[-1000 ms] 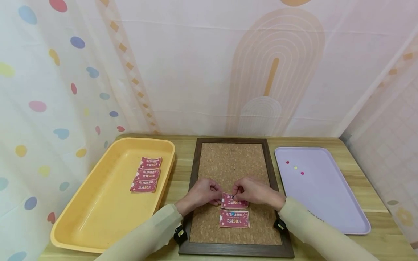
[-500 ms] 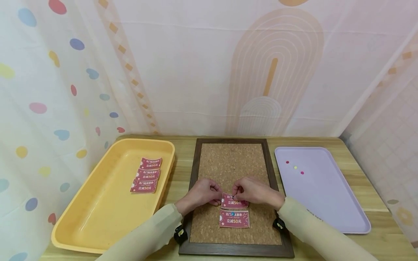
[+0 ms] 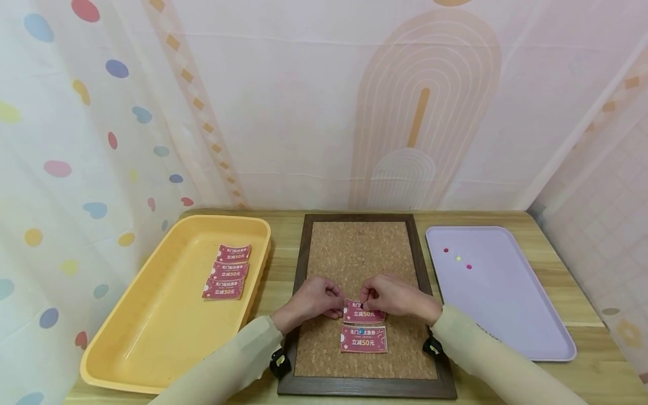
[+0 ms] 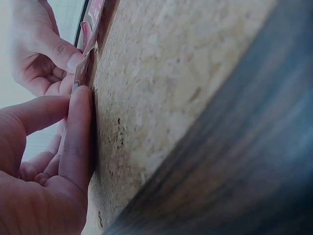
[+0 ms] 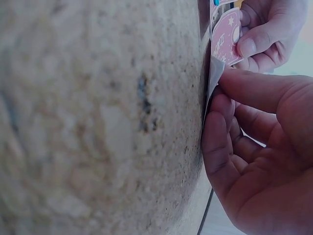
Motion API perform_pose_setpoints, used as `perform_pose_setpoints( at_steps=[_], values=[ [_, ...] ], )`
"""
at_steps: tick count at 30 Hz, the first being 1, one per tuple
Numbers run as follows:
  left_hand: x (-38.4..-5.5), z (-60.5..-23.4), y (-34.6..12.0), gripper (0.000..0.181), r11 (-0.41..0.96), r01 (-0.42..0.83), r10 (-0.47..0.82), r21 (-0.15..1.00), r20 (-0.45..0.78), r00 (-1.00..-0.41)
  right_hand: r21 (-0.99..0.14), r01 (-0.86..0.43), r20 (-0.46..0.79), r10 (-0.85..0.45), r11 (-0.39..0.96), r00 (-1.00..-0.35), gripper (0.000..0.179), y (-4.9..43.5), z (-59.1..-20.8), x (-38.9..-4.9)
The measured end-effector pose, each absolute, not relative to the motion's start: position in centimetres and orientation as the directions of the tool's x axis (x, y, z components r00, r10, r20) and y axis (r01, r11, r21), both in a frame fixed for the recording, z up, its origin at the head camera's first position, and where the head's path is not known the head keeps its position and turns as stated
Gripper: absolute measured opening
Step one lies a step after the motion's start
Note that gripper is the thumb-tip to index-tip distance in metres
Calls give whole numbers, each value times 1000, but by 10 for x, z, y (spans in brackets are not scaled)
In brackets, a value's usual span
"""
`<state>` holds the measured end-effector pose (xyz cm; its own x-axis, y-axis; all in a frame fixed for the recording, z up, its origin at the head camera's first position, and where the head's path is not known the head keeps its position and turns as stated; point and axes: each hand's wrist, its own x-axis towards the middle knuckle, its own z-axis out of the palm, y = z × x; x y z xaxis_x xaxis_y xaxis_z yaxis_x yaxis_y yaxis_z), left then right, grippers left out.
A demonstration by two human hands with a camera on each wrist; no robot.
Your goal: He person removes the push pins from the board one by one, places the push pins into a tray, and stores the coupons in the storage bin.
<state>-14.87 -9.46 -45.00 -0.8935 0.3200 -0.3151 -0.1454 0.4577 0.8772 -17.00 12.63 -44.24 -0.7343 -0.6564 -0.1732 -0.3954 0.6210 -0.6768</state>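
Note:
Two pink paper coupons lie on the framed cork board [image 3: 359, 247]. The lower coupon [image 3: 363, 342] carries a blue push pin [image 3: 361, 332] near its top. Just above it, the upper coupon [image 3: 361, 318] is between my hands. My left hand [image 3: 316, 298] pinches its left edge between thumb and fingers. At its top edge my right hand [image 3: 395, 296] has curled fingers around a small dark push pin [image 3: 362, 306], mostly hidden by the fingertips. In the right wrist view the coupon [image 5: 227, 36] stands tilted slightly off the cork.
On the left, a yellow tray [image 3: 167, 315] holds 3 more coupons [image 3: 228, 271], overlapping in a column. At the right, a lilac tray [image 3: 506, 304] holds a red pin [image 3: 446, 250], a yellow pin [image 3: 458, 259] and a pink pin [image 3: 469, 267]. A patterned curtain [image 3: 293, 112] hangs behind the table.

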Motion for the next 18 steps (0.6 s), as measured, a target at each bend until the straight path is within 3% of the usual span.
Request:
perform_pose_setpoints(
  at_steps=[18],
  values=[
    [-148, -449, -94, 7, 469, -144, 315, 871, -317, -895, -696, -398, -181, -683, 597, -707, 15, 127, -440, -171]
  ],
)
